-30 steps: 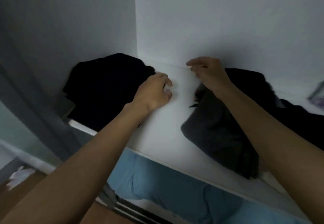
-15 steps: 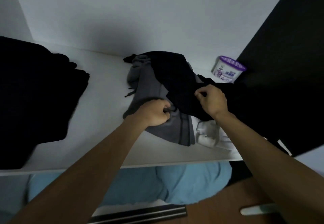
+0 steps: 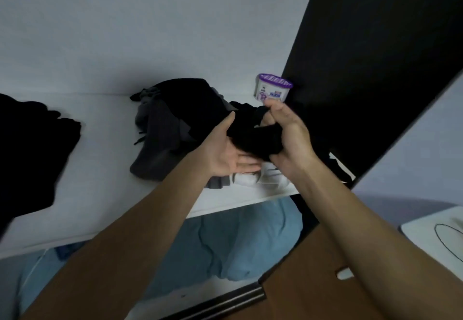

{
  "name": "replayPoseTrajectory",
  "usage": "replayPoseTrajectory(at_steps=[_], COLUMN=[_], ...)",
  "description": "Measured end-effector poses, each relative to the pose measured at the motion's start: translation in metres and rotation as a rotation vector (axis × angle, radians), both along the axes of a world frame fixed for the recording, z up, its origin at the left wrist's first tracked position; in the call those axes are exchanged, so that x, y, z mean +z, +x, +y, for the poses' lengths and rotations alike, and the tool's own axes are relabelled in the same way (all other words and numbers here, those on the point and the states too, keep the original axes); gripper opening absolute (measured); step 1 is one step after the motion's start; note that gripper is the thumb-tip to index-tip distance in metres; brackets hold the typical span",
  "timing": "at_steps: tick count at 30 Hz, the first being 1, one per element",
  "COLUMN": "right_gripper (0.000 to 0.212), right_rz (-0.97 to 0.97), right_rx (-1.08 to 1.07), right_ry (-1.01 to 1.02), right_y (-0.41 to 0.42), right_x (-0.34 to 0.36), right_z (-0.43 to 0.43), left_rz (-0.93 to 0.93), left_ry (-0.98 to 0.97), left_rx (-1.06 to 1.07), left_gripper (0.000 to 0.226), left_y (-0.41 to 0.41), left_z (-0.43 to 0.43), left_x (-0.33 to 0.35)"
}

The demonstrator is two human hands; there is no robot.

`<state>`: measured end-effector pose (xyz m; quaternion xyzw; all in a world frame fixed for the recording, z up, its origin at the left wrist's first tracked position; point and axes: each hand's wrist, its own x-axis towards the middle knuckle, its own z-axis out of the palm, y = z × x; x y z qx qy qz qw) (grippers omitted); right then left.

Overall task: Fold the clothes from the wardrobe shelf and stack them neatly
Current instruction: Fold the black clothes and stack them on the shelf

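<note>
Both hands are up at the white shelf [image 3: 100, 119], busy with one black cloth [image 3: 253, 136]. The left hand [image 3: 225, 154] lies palm up under it, with its fingers straight and flat and its thumb poking up against the side. The right hand [image 3: 288, 136] is curled round the same cloth from the other side and squeezes a bunch of it. So the black cloth sits between the two hands, over the front right part of the shelf.

A big dark panel [image 3: 375, 69] fills the right side, next to the shelf. A black pile [image 3: 32, 154] lies at the left end of the shelf, well apart from the hands. Some soft blue bedding [image 3: 225, 244] shows below the shelf.

A grey garment [image 3: 160, 144] lies crumpled in the middle of the shelf, just beside the left hand. More black cloth lies over the top of it (I cannot tell if it is the same piece). A white cloth [image 3: 265, 179] lies under the hands at the front edge, touching the grey garment. A little white tub [image 3: 273, 89] with a purple lid stands upright at the back, just beside the dark panel.
</note>
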<state>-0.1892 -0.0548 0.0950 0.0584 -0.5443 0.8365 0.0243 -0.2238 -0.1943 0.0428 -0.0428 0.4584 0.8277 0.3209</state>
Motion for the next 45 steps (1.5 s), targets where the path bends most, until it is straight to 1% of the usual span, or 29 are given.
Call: replayPoseTrajectory(at_steps=[2, 3, 5, 7, 8, 9, 10, 11, 12, 13, 15, 16, 18, 19, 20, 22, 24, 26, 28, 29, 31, 33, 34, 35, 38, 39, 42, 44, 45], right_gripper=[0.022, 0.023, 0.024, 0.020, 0.025, 0.039, 0.056, 0.067, 0.071, 0.070, 0.063, 0.058, 0.045, 0.039, 0.034, 0.033, 0.030, 0.025, 0.029, 0.031, 0.032, 0.022, 0.018, 0.020, 0.040, 0.044, 0.053, 0.065, 0.070], right_rz=[-0.033, -0.044, -0.086, -0.215, -0.331, -0.466, -0.571, -0.617, -0.610, -0.574, -0.511, -0.497, -0.447, -0.410, -0.373, -0.330, -0.316, -0.345, -0.456, -0.533, -0.661, -0.701, -0.714, -0.721, -0.637, -0.592, -0.449, -0.272, -0.152], right_rx=[0.063, 0.086, 0.078, 0.007, 0.010, 0.061, 0.151, 0.259, 0.363, 0.437, 0.462, 0.435, 0.388, 0.384, 0.408, 0.506, 0.606, 0.658, 0.590, 0.532, 0.431, 0.422, 0.447, 0.474, 0.480, 0.448, 0.336, 0.313, 0.338], right_ry=[-0.036, -0.050, -0.052, 0.071, 0.135, 0.166, 0.142, 0.064, -0.034, -0.134, -0.268, -0.304, -0.341, -0.341, -0.344, -0.350, -0.282, -0.183, -0.105, -0.047, 0.156, 0.401, 0.483, 0.547, 0.783, 0.802, 0.695, 0.701, 0.706], right_y=[0.029, 0.040, 0.052, 0.055, 0.054, 0.054, 0.053, 0.053, 0.053, 0.054, 0.055, 0.056, 0.060, 0.065, 0.072, 0.097, 0.125, 0.153, 0.178, 0.187, 0.203, 0.213, 0.215, 0.217, 0.215, 0.215, 0.213, 0.215, 0.219], right_x=[-0.020, -0.030, -0.047, -0.060, -0.066, -0.072, -0.077, -0.079, -0.079, -0.076, -0.068, -0.062, -0.052, -0.050, -0.048, -0.050, -0.061, -0.084, -0.113, -0.131, -0.160, -0.175, -0.176, -0.176, -0.170, -0.167, -0.152, -0.144, -0.141], right_z=[0.017, 0.029, 0.059, 0.090, 0.104, 0.114, 0.122, 0.126, 0.127, 0.126, 0.116, 0.112, 0.105, 0.104, 0.105, 0.109, 0.117, 0.122, 0.122, 0.122, 0.121, 0.121, 0.119, 0.115, 0.095, 0.084, 0.048, 0.024, 0.011], left_rz=[0.031, 0.040, 0.080, 0.165, 0.210, 0.242, 0.261, 0.273, 0.272, 0.255, 0.190, 0.148, 0.079, 0.052, 0.028, -0.028, -0.048, -0.045, -0.046, -0.040, 0.003, 0.052, 0.082, 0.118, 0.183, 0.198, 0.236, 0.265, 0.280], left_ry=[0.038, -0.001, -0.081, -0.109, -0.112, -0.104, -0.095, -0.085, -0.078, -0.083, -0.080, -0.061, -0.005, 0.007, 0.007, 0.006, -0.020, -0.052, -0.117, -0.177, -0.255, -0.198, -0.146, -0.100, -0.089, -0.098, -0.075, -0.054, -0.061], left_rx=[0.137, 0.207, 0.342, 0.426, 0.454, 0.471, 0.475, 0.476, 0.479, 0.486, 0.511, 0.521, 0.529, 0.532, 0.524, 0.521, 0.544, 0.601, 0.672, 0.723, 0.827, 0.868, 0.857, 0.836, 0.764, 0.741, 0.697, 0.677, 0.669], left_gripper=[0.040, 0.031, 0.033, 0.031, 0.026, 0.020, 0.015, 0.011, 0.010, 0.014, 0.023, 0.024, 0.018, 0.021, 0.029, 0.049, 0.056, 0.047, 0.029, 0.024, 0.029, 0.038, 0.038, 0.032, 0.021, 0.020, 0.021, 0.022, 0.021], left_y=[0.011, 0.017, 0.027, 0.043, 0.054, 0.066, 0.080, 0.094, 0.109, 0.123, 0.153, 0.168, 0.197, 0.209, 0.220, 0.235, 0.242, 0.244, 0.244, 0.245, 0.251, 0.263, 0.271, 0.279, 0.309, 0.319, 0.351, 0.369, 0.376], left_z=[0.024, 0.034, 0.049, 0.059, 0.063, 0.067, 0.070, 0.072, 0.074, 0.076, 0.075, 0.072, 0.066, 0.062, 0.059, 0.057, 0.060, 0.064, 0.067, 0.066, 0.060, 0.049, 0.043, 0.035, 0.012, 0.004, -0.017, -0.032, -0.039], left_x=[0.012, 0.017, 0.024, 0.032, 0.036, 0.039, 0.040, 0.039, 0.036, 0.030, 0.012, 0.001, -0.020, -0.029, -0.038, -0.052, -0.057, -0.054, -0.047, -0.044, -0.036, -0.027, -0.021, -0.014, 0.004, 0.007, 0.014, 0.019, 0.022])
